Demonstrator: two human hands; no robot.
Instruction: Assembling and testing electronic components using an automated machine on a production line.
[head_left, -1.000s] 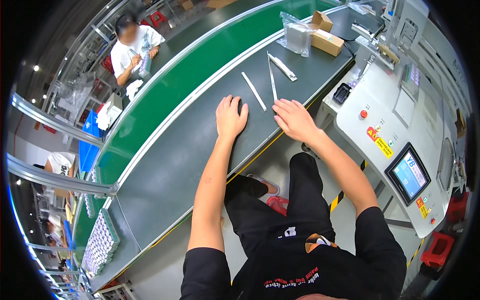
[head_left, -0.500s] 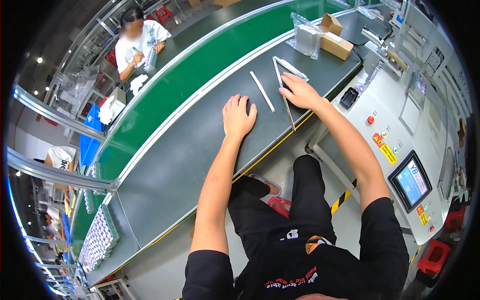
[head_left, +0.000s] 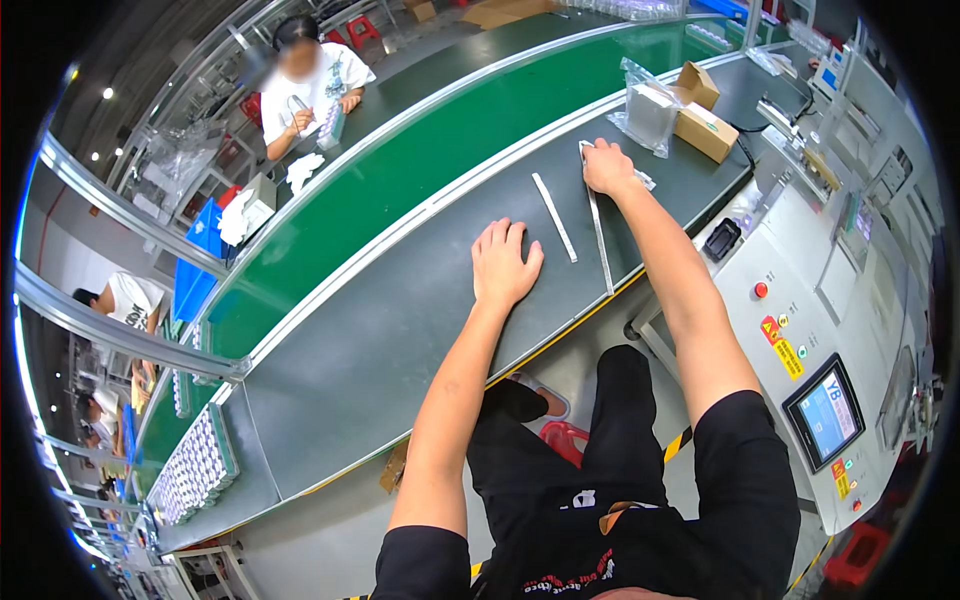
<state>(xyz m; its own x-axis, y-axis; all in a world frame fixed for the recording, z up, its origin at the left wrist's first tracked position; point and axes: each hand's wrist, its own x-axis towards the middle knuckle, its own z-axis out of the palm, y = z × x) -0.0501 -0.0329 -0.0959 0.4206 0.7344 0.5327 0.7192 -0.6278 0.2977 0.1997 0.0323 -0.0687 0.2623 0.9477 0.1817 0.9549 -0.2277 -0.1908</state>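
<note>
My left hand (head_left: 505,265) lies palm down on the dark grey bench top, fingers apart, holding nothing. Just right of it rests a short white strip (head_left: 555,218), untouched. Farther right, a long, thin, pale strip (head_left: 601,235) runs from the far part of the bench towards its near edge. My right hand (head_left: 608,168) is closed at the far end of this long strip, its fingertips partly hidden. Beyond that hand, the end of another whitish piece (head_left: 646,181) shows, mostly covered by the hand.
An open cardboard box (head_left: 706,132) and a plastic-wrapped block (head_left: 652,118) stand at the far right. A machine panel with a touchscreen (head_left: 824,412) is on my right, near a black tray (head_left: 722,240). Across the green conveyor (head_left: 400,225) sits a co-worker (head_left: 318,85). White cylindrical parts (head_left: 195,465) fill the left end.
My right hand has slid from the middle of the long strip to its far end and closed there. My left hand stays flat on the bench. The whole view has shifted slightly.
</note>
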